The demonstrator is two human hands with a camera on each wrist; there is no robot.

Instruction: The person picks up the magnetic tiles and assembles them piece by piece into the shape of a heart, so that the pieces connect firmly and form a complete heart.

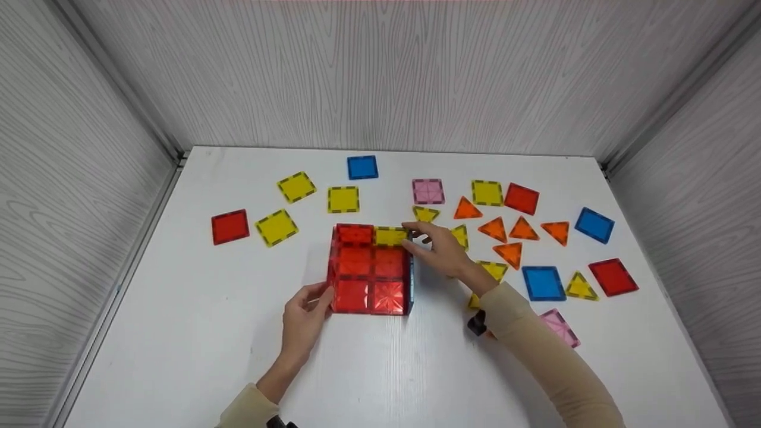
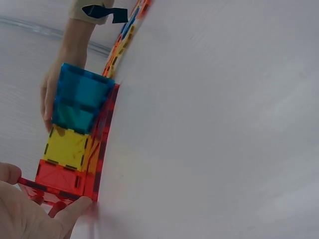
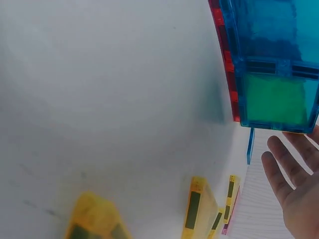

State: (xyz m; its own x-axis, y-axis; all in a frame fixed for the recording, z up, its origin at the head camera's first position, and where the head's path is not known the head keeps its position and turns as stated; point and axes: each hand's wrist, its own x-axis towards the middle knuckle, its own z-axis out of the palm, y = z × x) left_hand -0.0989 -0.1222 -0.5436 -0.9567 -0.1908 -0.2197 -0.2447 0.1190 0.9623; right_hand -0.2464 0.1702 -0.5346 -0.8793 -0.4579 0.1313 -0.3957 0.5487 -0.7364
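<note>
A box-like structure of clear magnetic tiles stands mid-table, with red floor tiles (image 1: pixel 352 295). Its back side has a red tile (image 1: pixel 355 233) on the left and a yellow tile (image 1: pixel 389 237) on the right. Blue tiles (image 3: pixel 269 30) form the right wall; the left wall (image 2: pixel 55 192) is red. My left hand (image 1: pixel 304 324) pinches that red wall near its front end, thumb and fingers on either side. At the back right corner, my right hand (image 1: pixel 443 251) pinches the yellow tile between thumb and index finger, beside the blue wall. Its other fingers (image 3: pixel 281 172) are spread.
Loose yellow squares (image 1: pixel 277 227), a red square (image 1: pixel 230 226) and a blue square (image 1: pixel 362 167) lie at back left. To the right are several orange triangles (image 1: pixel 493 229), yellow triangles (image 1: pixel 581 286), blue squares (image 1: pixel 544 283), and pink squares (image 1: pixel 428 191). Grey panels (image 1: pixel 380 71) enclose the table.
</note>
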